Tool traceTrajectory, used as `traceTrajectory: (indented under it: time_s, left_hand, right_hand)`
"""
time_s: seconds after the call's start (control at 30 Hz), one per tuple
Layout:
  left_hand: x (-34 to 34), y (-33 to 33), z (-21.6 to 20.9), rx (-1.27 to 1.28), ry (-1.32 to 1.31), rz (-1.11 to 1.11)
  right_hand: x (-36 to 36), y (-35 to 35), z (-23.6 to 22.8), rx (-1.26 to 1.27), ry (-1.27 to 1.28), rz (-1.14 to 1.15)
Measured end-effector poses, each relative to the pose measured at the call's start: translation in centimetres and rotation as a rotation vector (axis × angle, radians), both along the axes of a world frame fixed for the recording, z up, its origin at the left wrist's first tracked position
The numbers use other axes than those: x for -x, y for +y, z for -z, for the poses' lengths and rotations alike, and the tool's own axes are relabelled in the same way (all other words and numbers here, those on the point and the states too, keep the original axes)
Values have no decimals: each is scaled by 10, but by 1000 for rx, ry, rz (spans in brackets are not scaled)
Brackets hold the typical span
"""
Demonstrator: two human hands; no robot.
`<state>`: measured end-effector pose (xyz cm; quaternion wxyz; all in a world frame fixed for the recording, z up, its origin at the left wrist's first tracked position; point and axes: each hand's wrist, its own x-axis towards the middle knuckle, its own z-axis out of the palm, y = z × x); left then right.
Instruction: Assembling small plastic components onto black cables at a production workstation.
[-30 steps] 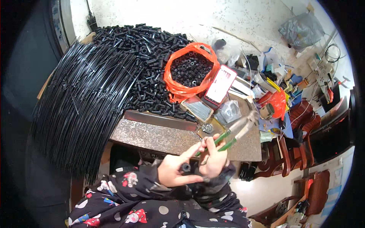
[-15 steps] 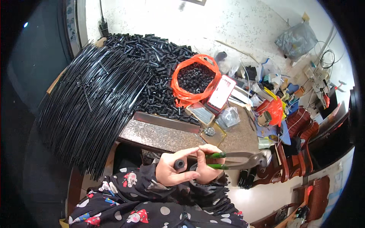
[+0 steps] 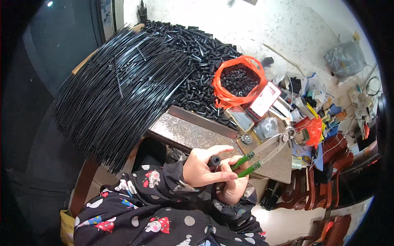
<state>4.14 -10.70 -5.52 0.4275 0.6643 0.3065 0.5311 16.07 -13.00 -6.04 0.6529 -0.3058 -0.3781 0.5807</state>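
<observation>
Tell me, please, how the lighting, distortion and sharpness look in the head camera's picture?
Head view: strong fisheye bending with a black rim; daylight is even, with glints on the bundle of black rods; the pale floor at the top looks washed out; the left hand, right hand and green-handled pliers are reasonably sharp.

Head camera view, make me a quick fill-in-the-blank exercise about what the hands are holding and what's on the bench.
1. The right hand grips pliers whose handles are ____ in colour.
2. The left hand pinches a short ____ tube piece.
3. The plastic bag full of small black pieces is ____.

Missing words: green; black; orange
</observation>
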Motion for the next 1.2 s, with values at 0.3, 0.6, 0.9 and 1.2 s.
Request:
traceTrajectory:
  time_s: [0.3, 0.6, 0.9, 1.2]
  left_hand:
    - [5, -1, 0, 25, -15, -8]
    - [6, 2, 2, 2, 11, -38]
    - [16, 15, 2, 11, -66, 257]
    - [63, 27, 2, 121, -340, 224]
  right_hand:
    - [4, 3, -4, 33, -70, 10]
    - [2, 5, -1, 0, -58, -21]
    - [7, 17, 11, -468, -371, 113]
    - [-47, -3, -20, 283, -723, -486]
